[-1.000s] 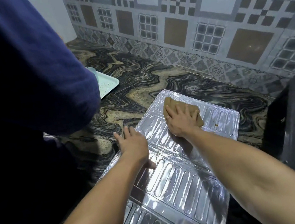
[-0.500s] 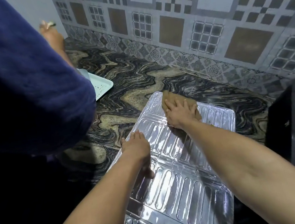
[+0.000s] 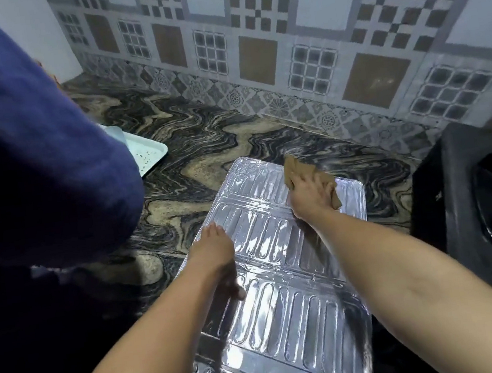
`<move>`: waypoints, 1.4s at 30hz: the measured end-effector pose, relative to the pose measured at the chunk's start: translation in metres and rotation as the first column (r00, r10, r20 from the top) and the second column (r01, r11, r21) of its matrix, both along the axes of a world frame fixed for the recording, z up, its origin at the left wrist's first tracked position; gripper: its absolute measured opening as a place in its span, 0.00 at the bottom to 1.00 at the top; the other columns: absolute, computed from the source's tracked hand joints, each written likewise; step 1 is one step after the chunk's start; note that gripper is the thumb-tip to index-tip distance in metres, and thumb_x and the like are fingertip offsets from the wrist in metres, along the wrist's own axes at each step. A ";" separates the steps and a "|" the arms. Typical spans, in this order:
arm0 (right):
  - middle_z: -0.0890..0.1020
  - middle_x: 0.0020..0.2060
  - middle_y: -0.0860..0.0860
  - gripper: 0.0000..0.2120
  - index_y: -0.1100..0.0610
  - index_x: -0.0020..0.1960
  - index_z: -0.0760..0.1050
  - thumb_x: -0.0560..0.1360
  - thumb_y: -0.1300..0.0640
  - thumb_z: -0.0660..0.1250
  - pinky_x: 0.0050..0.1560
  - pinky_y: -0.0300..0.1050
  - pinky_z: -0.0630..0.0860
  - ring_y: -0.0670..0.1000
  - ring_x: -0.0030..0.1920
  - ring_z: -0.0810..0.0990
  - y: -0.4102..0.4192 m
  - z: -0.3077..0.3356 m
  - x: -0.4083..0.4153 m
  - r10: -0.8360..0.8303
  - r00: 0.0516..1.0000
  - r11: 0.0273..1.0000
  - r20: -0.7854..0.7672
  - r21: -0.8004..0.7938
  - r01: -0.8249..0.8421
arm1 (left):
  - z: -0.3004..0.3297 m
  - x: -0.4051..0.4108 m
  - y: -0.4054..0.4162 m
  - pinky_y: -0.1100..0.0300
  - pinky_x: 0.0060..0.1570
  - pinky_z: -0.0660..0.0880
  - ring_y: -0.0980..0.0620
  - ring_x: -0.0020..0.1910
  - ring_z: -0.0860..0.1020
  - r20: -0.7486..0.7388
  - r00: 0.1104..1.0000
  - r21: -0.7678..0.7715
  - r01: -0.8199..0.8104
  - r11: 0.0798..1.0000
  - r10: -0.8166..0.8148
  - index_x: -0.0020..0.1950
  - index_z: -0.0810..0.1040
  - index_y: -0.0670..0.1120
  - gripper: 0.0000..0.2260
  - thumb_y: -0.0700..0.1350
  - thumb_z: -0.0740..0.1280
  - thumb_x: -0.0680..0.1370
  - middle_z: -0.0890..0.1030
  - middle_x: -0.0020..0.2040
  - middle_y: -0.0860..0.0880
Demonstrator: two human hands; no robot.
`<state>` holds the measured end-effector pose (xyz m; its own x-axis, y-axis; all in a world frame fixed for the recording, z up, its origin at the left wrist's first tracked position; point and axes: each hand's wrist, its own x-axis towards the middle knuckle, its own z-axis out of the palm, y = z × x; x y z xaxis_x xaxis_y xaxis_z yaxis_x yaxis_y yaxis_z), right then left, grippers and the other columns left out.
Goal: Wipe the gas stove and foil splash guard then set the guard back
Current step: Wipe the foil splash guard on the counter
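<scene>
Ribbed silver foil splash guard [image 3: 284, 277]: flat on counter [image 3: 203, 148], long axis running away from wearer. Right hand [image 3: 309, 198] presses brown cloth [image 3: 295, 169] at far end; left hand [image 3: 213, 249] flat, steadying nearer left edge.

left grip [image 3: 215, 249] flat, fingers straight | right grip [image 3: 309, 198] flat, pressing

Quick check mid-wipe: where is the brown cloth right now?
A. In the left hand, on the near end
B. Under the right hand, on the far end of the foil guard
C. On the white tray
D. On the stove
B: the right hand presses the brown cloth onto the far end of the foil guard, while the left hand steadies the guard's left edge.
</scene>
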<state>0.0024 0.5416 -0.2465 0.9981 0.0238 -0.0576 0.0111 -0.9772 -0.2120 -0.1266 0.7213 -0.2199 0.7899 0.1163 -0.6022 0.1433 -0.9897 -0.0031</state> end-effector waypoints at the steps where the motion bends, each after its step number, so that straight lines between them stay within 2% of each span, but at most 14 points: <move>1: 0.65 0.73 0.55 0.27 0.50 0.75 0.62 0.77 0.64 0.57 0.72 0.66 0.53 0.61 0.73 0.60 -0.006 0.003 -0.003 -0.024 0.999 1.000 0.031 0.002 0.024 | 0.000 -0.001 0.001 0.43 0.73 0.54 0.41 0.78 0.40 0.003 1.000 -0.010 0.007 1.000 -0.007 0.76 0.36 0.35 0.62 0.53 0.80 0.64 0.36 0.78 0.40; 4: 0.68 0.71 0.58 0.27 0.50 0.77 0.58 0.79 0.64 0.54 0.68 0.61 0.63 0.63 0.67 0.66 -0.012 0.016 -0.020 -0.059 0.986 0.996 0.153 0.076 0.048 | -0.001 0.001 0.003 0.41 0.74 0.53 0.40 0.78 0.40 0.010 1.000 -0.025 0.008 1.000 -0.008 0.76 0.37 0.34 0.60 0.52 0.79 0.66 0.36 0.78 0.39; 7: 0.67 0.73 0.54 0.30 0.48 0.79 0.53 0.79 0.64 0.54 0.67 0.59 0.63 0.61 0.67 0.67 0.006 0.023 -0.053 0.064 0.974 0.993 0.216 0.079 -0.082 | 0.001 0.008 0.000 0.41 0.75 0.51 0.38 0.78 0.42 -0.018 1.000 -0.002 -0.003 1.000 0.003 0.77 0.40 0.35 0.59 0.57 0.77 0.66 0.37 0.77 0.37; 9: 0.64 0.74 0.55 0.30 0.47 0.77 0.56 0.78 0.63 0.56 0.70 0.62 0.59 0.61 0.70 0.63 0.019 0.022 -0.080 0.131 0.983 0.990 0.125 0.031 -0.136 | 0.007 0.009 -0.007 0.42 0.74 0.55 0.37 0.78 0.48 -0.051 0.999 0.034 0.009 0.999 -0.007 0.78 0.49 0.38 0.59 0.70 0.73 0.61 0.43 0.78 0.36; 11: 0.56 0.77 0.56 0.33 0.45 0.77 0.55 0.76 0.59 0.61 0.72 0.67 0.50 0.61 0.76 0.54 0.023 0.013 -0.102 0.166 0.986 0.986 -0.006 0.004 -0.166 | 0.012 0.009 -0.015 0.38 0.73 0.56 0.36 0.77 0.54 -0.009 1.000 0.064 0.001 0.998 -0.001 0.77 0.58 0.42 0.55 0.77 0.63 0.62 0.50 0.78 0.37; 13: 0.48 0.79 0.54 0.32 0.42 0.77 0.52 0.78 0.53 0.61 0.73 0.67 0.45 0.59 0.78 0.45 0.011 0.004 -0.114 0.183 0.982 0.983 -0.055 -0.009 -0.184 | 0.011 0.009 -0.025 0.34 0.72 0.51 0.35 0.77 0.51 0.123 0.992 0.112 -0.005 0.994 -0.009 0.78 0.53 0.41 0.54 0.75 0.63 0.66 0.50 0.79 0.37; 15: 0.47 0.79 0.51 0.28 0.40 0.77 0.51 0.80 0.49 0.56 0.74 0.65 0.45 0.57 0.78 0.43 -0.006 -0.001 -0.117 0.178 0.982 0.984 -0.057 -0.007 -0.178 | 0.008 0.011 -0.034 0.32 0.71 0.48 0.37 0.78 0.45 0.187 0.982 0.086 -0.008 0.996 -0.008 0.78 0.42 0.40 0.57 0.71 0.68 0.66 0.44 0.80 0.41; 18: 0.46 0.79 0.50 0.28 0.41 0.77 0.50 0.81 0.50 0.55 0.74 0.64 0.43 0.56 0.78 0.43 -0.027 -0.002 -0.115 0.044 0.995 0.999 -0.087 0.015 -0.043 | 0.005 0.017 -0.038 0.32 0.70 0.55 0.41 0.78 0.47 0.118 0.992 0.000 -0.046 0.999 0.046 0.79 0.43 0.42 0.55 0.67 0.72 0.67 0.42 0.80 0.46; 24: 0.42 0.79 0.51 0.33 0.43 0.79 0.46 0.79 0.55 0.58 0.74 0.66 0.41 0.60 0.78 0.39 -0.042 0.002 -0.094 -0.298 0.948 0.953 -0.112 0.028 0.303 | 0.003 0.029 -0.041 0.37 0.70 0.62 0.37 0.77 0.51 0.074 0.996 -0.025 -0.046 0.999 0.047 0.75 0.62 0.44 0.48 0.63 0.77 0.63 0.47 0.80 0.44; 28: 0.46 0.79 0.53 0.30 0.43 0.78 0.51 0.79 0.53 0.57 0.73 0.67 0.39 0.60 0.77 0.41 -0.043 0.000 -0.071 -0.427 0.901 0.900 -0.072 0.063 0.431 | -0.005 0.031 -0.039 0.37 0.69 0.63 0.37 0.78 0.49 0.097 0.993 -0.054 -0.059 0.997 0.064 0.77 0.56 0.42 0.52 0.63 0.77 0.62 0.44 0.80 0.44; 32: 0.50 0.79 0.53 0.30 0.45 0.77 0.53 0.77 0.54 0.59 0.73 0.68 0.41 0.61 0.77 0.44 -0.044 -0.001 -0.050 -0.466 0.884 0.881 -0.030 0.082 0.466 | -0.011 0.023 -0.034 0.38 0.70 0.62 0.38 0.78 0.47 0.154 0.986 -0.084 -0.046 0.995 0.059 0.79 0.48 0.41 0.56 0.63 0.76 0.64 0.43 0.80 0.44; 35: 0.52 0.79 0.52 0.33 0.47 0.78 0.48 0.78 0.56 0.59 0.73 0.66 0.43 0.60 0.77 0.49 -0.044 0.000 -0.038 -0.426 0.904 0.903 0.019 0.077 0.424 | -0.010 0.024 -0.034 0.38 0.70 0.62 0.39 0.78 0.47 0.169 0.984 -0.089 -0.037 0.995 0.052 0.79 0.47 0.40 0.56 0.63 0.76 0.65 0.43 0.80 0.44; 38: 0.51 0.79 0.52 0.38 0.46 0.79 0.41 0.78 0.60 0.61 0.74 0.62 0.42 0.58 0.78 0.51 -0.031 -0.002 -0.031 -0.251 0.966 0.962 0.056 0.126 0.243 | -0.009 0.024 -0.036 0.38 0.70 0.61 0.39 0.78 0.47 0.163 0.985 -0.091 -0.047 0.995 0.062 0.79 0.45 0.40 0.56 0.63 0.76 0.65 0.43 0.80 0.45; 42: 0.54 0.79 0.49 0.27 0.43 0.77 0.55 0.81 0.56 0.57 0.74 0.60 0.37 0.54 0.78 0.50 0.008 -0.005 -0.029 0.183 0.983 0.973 0.025 0.138 -0.185 | -0.010 0.023 -0.035 0.38 0.71 0.60 0.40 0.78 0.46 0.156 0.985 -0.092 -0.057 0.994 0.071 0.79 0.44 0.41 0.56 0.62 0.75 0.66 0.42 0.80 0.45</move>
<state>-0.0268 0.5500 -0.2518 0.9764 0.2141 -0.0286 0.1914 -0.9189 -0.3448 -0.1037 0.6860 -0.2302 0.8690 0.1223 -0.4794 0.1978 -0.9740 0.1101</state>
